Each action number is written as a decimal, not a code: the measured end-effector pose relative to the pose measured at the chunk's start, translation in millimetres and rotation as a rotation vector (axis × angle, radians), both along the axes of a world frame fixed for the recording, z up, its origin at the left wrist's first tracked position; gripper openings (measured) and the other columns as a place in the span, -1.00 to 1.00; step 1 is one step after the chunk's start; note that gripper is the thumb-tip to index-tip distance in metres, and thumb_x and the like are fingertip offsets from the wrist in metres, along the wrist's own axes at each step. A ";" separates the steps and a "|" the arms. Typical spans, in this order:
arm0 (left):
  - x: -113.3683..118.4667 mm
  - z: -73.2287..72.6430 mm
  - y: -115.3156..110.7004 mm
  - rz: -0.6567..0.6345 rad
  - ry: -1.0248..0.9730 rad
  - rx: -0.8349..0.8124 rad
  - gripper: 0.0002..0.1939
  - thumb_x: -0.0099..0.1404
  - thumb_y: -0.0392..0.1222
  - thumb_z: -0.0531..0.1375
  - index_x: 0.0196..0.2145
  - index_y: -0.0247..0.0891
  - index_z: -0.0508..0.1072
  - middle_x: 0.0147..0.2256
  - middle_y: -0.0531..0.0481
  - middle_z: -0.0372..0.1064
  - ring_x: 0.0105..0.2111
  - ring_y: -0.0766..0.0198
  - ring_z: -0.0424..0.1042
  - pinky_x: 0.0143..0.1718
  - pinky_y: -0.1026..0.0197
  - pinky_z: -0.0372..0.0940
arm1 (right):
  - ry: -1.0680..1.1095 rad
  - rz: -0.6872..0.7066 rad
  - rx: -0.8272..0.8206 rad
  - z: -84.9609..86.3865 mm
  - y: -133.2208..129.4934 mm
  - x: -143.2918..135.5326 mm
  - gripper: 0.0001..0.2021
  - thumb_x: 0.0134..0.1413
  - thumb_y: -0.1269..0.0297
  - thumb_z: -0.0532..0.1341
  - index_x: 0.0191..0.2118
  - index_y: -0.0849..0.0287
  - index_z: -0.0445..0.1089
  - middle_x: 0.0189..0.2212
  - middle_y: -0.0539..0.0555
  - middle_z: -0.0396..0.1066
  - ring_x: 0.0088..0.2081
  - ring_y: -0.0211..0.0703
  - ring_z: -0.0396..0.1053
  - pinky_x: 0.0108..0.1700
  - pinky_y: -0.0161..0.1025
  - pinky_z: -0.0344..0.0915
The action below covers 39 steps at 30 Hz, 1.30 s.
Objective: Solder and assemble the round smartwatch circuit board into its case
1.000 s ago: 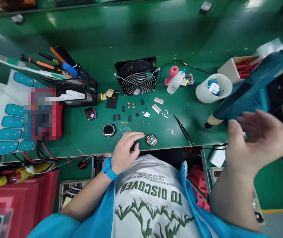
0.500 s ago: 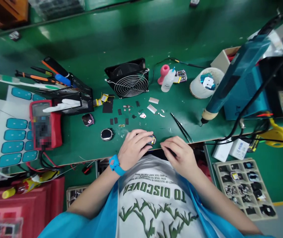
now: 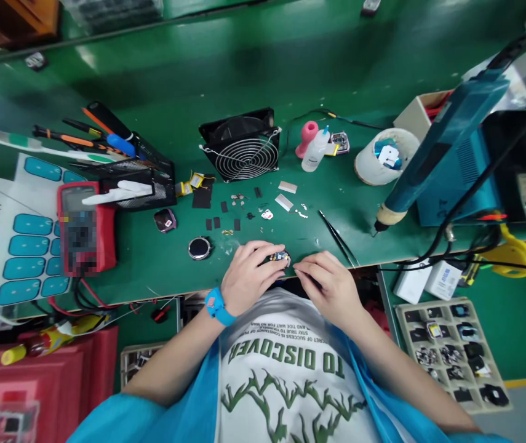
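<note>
My left hand point(image 3: 251, 267), with a blue strap at its wrist, is closed on a small round electronic assembly point(image 3: 282, 256) at the table's front edge. Circuit parts and a bit of yellow show on it; the fingers cover its left side. Just to its right, my right hand point(image 3: 327, 280) has thumb and forefinger pinched together beside the assembly. Whatever that pinch holds is too small to make out. A round watch with a dark face point(image 3: 199, 248) lies left of my hands. Black tweezers point(image 3: 338, 237) rest on the table to the right.
Small pads and metal bits point(image 3: 237, 224) lie ahead of my hands, before a fan point(image 3: 247, 154). At left stand a red multimeter point(image 3: 80, 227) and a mesh tool holder point(image 3: 161, 184). A blue soldering iron point(image 3: 422, 160) and a white tub point(image 3: 366, 163) are at right.
The assembly in my left hand is now turned so more of its circuit side shows. My right hand has shifted slightly left, closer to it.
</note>
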State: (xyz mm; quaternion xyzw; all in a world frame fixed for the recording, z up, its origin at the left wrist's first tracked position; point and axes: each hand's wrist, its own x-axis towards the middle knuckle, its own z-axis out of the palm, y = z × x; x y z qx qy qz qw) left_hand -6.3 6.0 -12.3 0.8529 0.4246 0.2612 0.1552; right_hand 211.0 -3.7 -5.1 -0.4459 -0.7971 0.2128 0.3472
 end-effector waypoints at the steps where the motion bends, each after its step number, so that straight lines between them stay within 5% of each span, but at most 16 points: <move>1: 0.3 0.1 0.1 0.004 -0.001 -0.011 -0.84 0.47 -0.19 0.26 -0.03 -0.17 0.58 0.07 -0.07 0.56 0.05 0.08 0.41 -0.06 0.04 0.36 | -0.004 0.000 0.001 0.1 -0.1 -0.6 -0.88 0.33 0.45 0.23 -0.15 0.14 0.52 -0.32 0.09 0.54 -0.29 -0.15 0.43 -0.24 -0.18 0.47; 6: 1.1 1.4 0.7 0.030 -0.010 -0.044 -0.86 0.49 -0.15 0.24 -0.08 -0.20 0.55 0.04 -0.07 0.58 0.03 0.09 0.43 -0.04 0.03 0.36 | -0.027 -0.030 0.025 1.5 0.4 3.8 -0.88 0.36 0.44 0.21 -0.14 0.10 0.48 -0.31 0.06 0.52 -0.28 -0.16 0.46 -0.21 -0.18 0.48; 12: 0.0 -0.2 -0.6 0.025 -0.021 -0.044 -0.89 0.48 -0.15 0.25 -0.17 -0.21 0.57 0.05 -0.10 0.57 0.05 0.08 0.44 -0.04 0.02 0.37 | -0.359 -0.464 0.071 0.6 14.2 33.4 -0.76 0.35 0.13 0.25 -0.02 0.16 0.41 -0.16 0.22 0.44 -0.18 0.06 0.45 -0.26 -0.09 0.38; 17: 0.0 -0.5 -0.1 0.020 -0.036 -0.049 -0.91 0.47 -0.18 0.27 -0.16 -0.18 0.60 0.06 -0.11 0.56 0.05 0.08 0.43 -0.01 0.01 0.37 | -0.523 -0.472 -0.004 -3.7 25.8 45.3 -0.81 0.40 0.14 0.16 -0.23 0.11 0.38 -0.33 0.11 0.39 -0.37 -0.06 0.36 -0.42 -0.17 0.14; 22: -0.1 0.7 0.2 0.008 -0.056 -0.022 -0.93 0.45 -0.22 0.28 -0.16 -0.19 0.60 0.05 -0.10 0.57 0.04 0.10 0.45 -0.05 0.05 0.35 | -0.202 -0.417 -0.151 -2.1 30.0 38.9 -0.82 0.34 0.21 0.19 -0.33 0.10 0.31 -0.43 0.05 0.41 -0.46 -0.15 0.35 -0.44 -0.20 0.16; 29: 0.2 -0.8 -4.1 0.007 -0.027 0.050 -0.83 0.47 -0.29 0.25 -0.04 -0.17 0.59 0.05 -0.11 0.58 0.05 0.12 0.48 -0.06 0.08 0.37 | 0.451 -0.229 -0.461 0.7 16.5 28.6 -0.83 0.28 0.22 0.32 -0.07 0.10 0.43 -0.30 0.00 0.53 -0.45 -0.24 0.57 -0.39 -0.29 0.54; 34: 2.1 -1.5 -4.3 0.028 -0.011 0.058 -0.82 0.46 -0.31 0.26 -0.05 -0.14 0.60 0.05 -0.09 0.59 0.04 0.12 0.50 -0.06 0.08 0.37 | 0.459 -0.235 -0.497 2.0 4.9 32.1 -0.99 0.20 0.32 0.40 -0.26 0.07 0.60 -0.32 0.02 0.59 -0.34 -0.17 0.62 -0.28 -0.25 0.61; 39: 1.0 -3.7 -2.9 0.024 -0.006 0.073 -0.84 0.47 -0.29 0.26 -0.07 -0.14 0.61 0.03 -0.06 0.59 0.03 0.15 0.51 -0.07 0.11 0.35 | 0.587 -0.192 -0.468 3.1 -7.0 9.6 -0.84 0.22 0.45 0.35 -0.19 0.02 0.63 -0.26 0.03 0.67 -0.22 -0.13 0.64 -0.15 -0.17 0.63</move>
